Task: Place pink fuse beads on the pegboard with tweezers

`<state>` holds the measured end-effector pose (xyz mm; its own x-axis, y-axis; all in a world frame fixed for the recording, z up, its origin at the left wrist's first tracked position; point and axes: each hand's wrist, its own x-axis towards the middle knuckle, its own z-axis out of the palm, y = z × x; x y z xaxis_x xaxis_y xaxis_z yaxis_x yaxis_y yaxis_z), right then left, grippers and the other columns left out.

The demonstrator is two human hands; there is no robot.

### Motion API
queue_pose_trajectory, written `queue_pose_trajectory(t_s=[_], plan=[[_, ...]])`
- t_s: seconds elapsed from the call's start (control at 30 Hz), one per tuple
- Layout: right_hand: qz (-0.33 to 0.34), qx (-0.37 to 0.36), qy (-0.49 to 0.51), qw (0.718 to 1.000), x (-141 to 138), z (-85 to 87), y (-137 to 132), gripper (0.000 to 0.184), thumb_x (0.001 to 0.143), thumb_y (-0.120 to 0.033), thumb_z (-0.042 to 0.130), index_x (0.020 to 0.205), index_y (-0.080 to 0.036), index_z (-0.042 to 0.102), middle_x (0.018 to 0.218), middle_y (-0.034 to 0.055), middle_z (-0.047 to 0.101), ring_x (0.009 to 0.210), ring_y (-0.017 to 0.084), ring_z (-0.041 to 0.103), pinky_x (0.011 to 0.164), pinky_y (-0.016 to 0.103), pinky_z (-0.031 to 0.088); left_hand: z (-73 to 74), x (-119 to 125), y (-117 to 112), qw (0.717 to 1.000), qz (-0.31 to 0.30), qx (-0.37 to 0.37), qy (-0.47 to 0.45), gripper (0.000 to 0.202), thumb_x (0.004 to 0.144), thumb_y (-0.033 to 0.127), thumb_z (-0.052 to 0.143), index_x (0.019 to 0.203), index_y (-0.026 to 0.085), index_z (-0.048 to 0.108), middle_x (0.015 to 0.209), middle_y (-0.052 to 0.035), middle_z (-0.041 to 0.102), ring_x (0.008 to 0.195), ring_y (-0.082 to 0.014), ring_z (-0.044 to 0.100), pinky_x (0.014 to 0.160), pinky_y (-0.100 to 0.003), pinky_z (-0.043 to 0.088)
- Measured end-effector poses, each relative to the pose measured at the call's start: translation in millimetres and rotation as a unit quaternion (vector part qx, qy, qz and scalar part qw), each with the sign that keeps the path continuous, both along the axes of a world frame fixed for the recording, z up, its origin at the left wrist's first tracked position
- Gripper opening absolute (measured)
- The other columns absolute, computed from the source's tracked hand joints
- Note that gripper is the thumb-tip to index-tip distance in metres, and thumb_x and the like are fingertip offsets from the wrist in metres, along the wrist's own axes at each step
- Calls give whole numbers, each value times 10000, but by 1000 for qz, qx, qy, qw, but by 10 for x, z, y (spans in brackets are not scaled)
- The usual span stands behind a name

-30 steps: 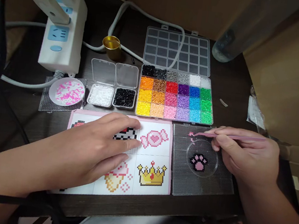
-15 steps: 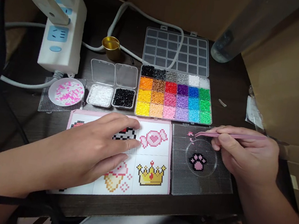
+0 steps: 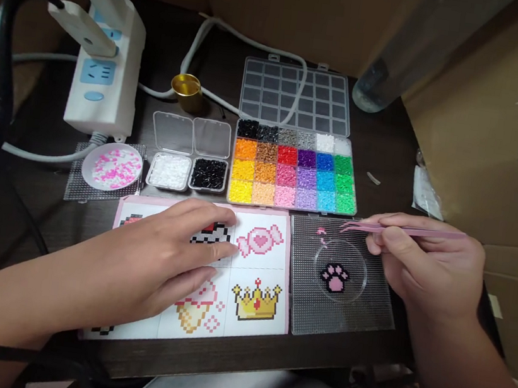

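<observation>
My left hand [image 3: 185, 248] lies spread on a printed pattern sheet [image 3: 248, 329], covering part of its pixel pictures. Its index fingertip is beside the pink candy picture [image 3: 260, 240]. In my right hand [image 3: 417, 259] is a pair of pink tweezers [image 3: 407, 231], pinched between thumb and fingers. The tweezer tips are slightly apart over the top of a clear pegboard [image 3: 347, 320]; whether they hold a bead is too small to tell. A few pink and white beads [image 3: 321, 231] stand on the board left of the tips. Below them is a black-and-pink paw [image 3: 335, 278] of beads.
Behind the sheet stand a sorted bead box [image 3: 295, 167] with its lid [image 3: 295, 97] open, a white bead case [image 3: 170, 171] and a black bead case [image 3: 208, 175]. Left are a dish of pink and white beads [image 3: 112, 166], a gold cup [image 3: 186, 92] and a power strip [image 3: 105, 78].
My right hand has drawn the tweezer tips back, up and to the right of the small bead row. My left hand keeps its place on the sheet. The view has shifted slightly.
</observation>
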<state>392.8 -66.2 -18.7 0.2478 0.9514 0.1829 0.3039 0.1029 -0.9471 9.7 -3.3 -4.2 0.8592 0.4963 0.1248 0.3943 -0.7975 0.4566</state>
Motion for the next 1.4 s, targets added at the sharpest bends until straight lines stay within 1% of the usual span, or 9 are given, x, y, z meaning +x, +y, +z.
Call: queue_pose_trajectory(t_s=[0.13,0.27,0.37,0.57,0.73,0.87,1.0,1.2,1.4], plan=[[-4,42,80,996,17,-2,77,134,914,-381,980,899,-256,934,754,45,834,636,171,730,742,350,659,-26,-28,19,1000,-6,4,-2,360,1151,284,554,1383,293,829,1529,-99,704,1391,-327,691,1074,-392,639],[-30,75,116,990,48,66,161,170,864,-419,1013,862,-274,926,852,60,877,595,153,680,581,314,568,-44,-66,45,1000,-7,-4,5,380,1144,252,562,1426,320,807,1562,-91,693,1424,-313,675,1132,-395,621],[-40,79,117,989,56,227,188,185,857,-443,1012,855,-285,915,913,60,897,583,151,657,531,314,531,-51,-98,61,1000,-13,-1,25,399,1134,244,580,1460,334,791,1600,-88,675,1455,-312,667,1180,-414,608],[-35,95,45,994,79,541,313,234,901,-497,961,916,-277,882,937,75,899,610,197,712,565,378,618,-55,-117,84,999,-11,-13,30,397,1121,262,623,1468,355,791,1629,-77,673,1473,-323,669,1191,-417,608],[-23,85,41,995,17,364,466,184,874,-422,972,935,-264,901,902,60,900,603,188,745,587,358,655,-38,-100,62,999,0,-18,36,410,1134,246,587,1471,370,785,1637,-71,663,1485,-316,665,1197,-421,609],[-3,42,-42,998,-135,206,457,111,916,-343,890,860,-252,920,830,58,884,598,182,746,561,315,638,-19,-128,46,998,-6,-3,55,426,1141,242,562,1494,366,767,1655,-76,648,1496,-316,659,1177,-423,629],[10,25,-59,998,-273,177,436,96,923,-282,843,884,-265,929,784,33,872,573,168,742,553,285,647,-41,-156,27,998,-9,23,55,457,1114,241,586,1518,374,750,1659,-66,649,1463,-320,681,1151,-408,646],[20,23,-60,998,-401,157,463,131,945,-226,813,897,-272,925,884,45,905,700,210,843,668,322,730,-96,-134,-52,999,27,4,33,456,1116,230,546,1489,378,762,1671,-55,637,1467,-322,676,1145,-419,641],[45,24,-67,996,-523,157,514,109,946,-248,834,912,-287,931,959,48,920,814,248,888,798,382,771,-36,-100,-50,999,25,-7,24,438,1101,202,570,1457,344,783,1624,-80,669,1442,-327,683,1145,-425,638]])
